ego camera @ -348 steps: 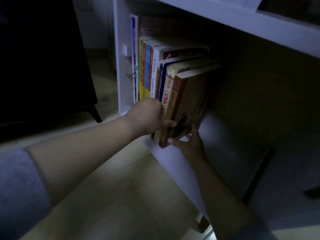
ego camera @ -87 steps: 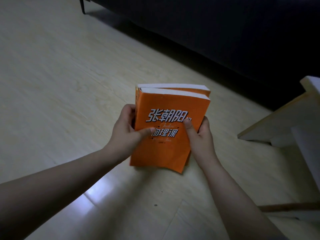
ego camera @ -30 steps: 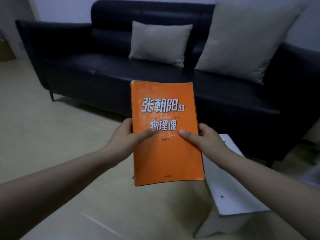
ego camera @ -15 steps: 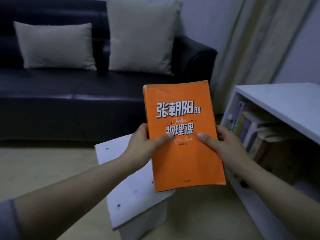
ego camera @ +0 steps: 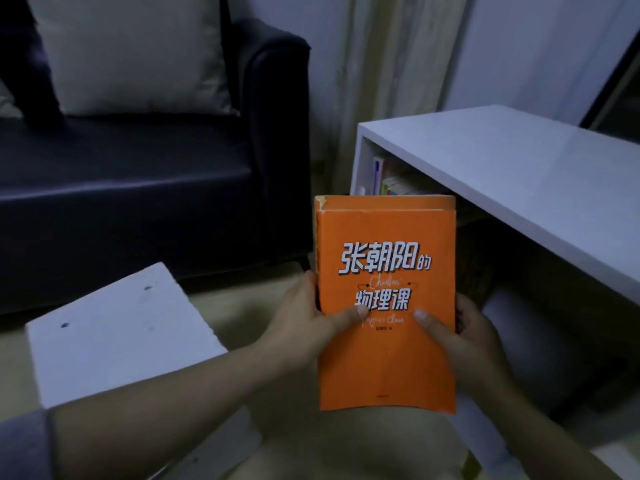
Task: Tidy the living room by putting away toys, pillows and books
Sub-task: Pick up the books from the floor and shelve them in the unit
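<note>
I hold two stacked orange books [ego camera: 386, 237] upright in front of me, the front cover showing white Chinese lettering. My left hand [ego camera: 306, 320] grips the left edge with its thumb on the cover. My right hand [ego camera: 460, 336] grips the right edge, thumb also on the cover. Behind the books stands a white shelf unit [ego camera: 502, 168] with a row of upright books [ego camera: 388, 183] in its open compartment, partly hidden by the orange books.
A dark sofa [ego camera: 138, 174] with a beige pillow [ego camera: 135, 53] fills the left. A white low stool [ego camera: 114, 334] stands below my left arm. A pale curtain [ego camera: 391, 64] hangs behind the shelf. Light wooden floor lies underneath.
My view has swung right from the sofa toward the white shelf unit. Both hands carried the orange books along and now hold them closer to the shelf opening.
</note>
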